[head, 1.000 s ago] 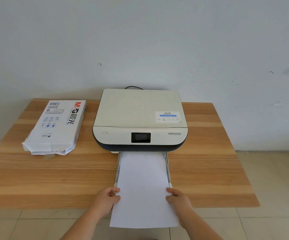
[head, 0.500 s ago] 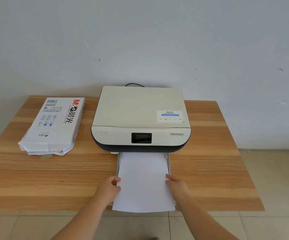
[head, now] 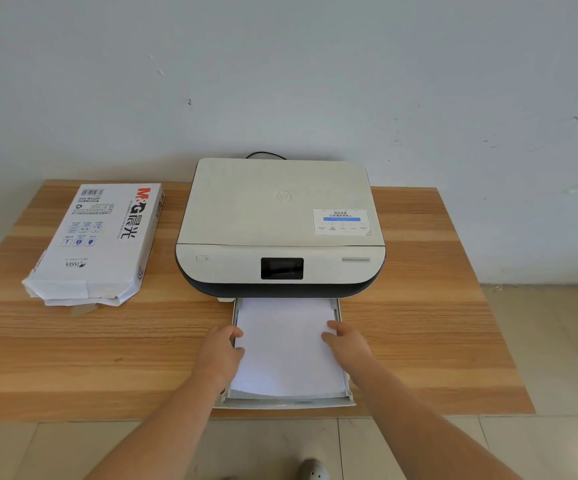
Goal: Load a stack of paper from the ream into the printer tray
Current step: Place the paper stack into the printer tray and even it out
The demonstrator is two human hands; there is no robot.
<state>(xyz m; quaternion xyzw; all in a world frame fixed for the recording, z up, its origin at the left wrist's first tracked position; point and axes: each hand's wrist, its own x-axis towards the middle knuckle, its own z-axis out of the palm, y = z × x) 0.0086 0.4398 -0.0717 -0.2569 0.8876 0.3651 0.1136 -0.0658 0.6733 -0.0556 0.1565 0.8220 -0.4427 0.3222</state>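
The stack of paper (head: 285,344) lies flat in the printer tray (head: 285,403), which is pulled out from under the front of the printer (head: 280,230) and reaches past the front edge of the table (head: 436,323). The sheets' far end runs under the printer body, and their near end sits just inside the tray's front lip. The left hand (head: 220,355) grips the paper's left side, thumb on the top sheet and fingers curled at the edge over the tray's left wall. The right hand (head: 348,344) rests on the right side, fingers bent and pressing on the top sheet beside the tray's right wall. The printer stands at the middle of the table's back edge, with a dark screen (head: 282,268) on its front panel and a label (head: 342,221) on its lid. The opened ream (head: 97,240) lies towards the back left corner, well apart from the tray, its torn end facing the front edge. A black cable (head: 265,154) shows behind the printer against the wall (head: 280,74).
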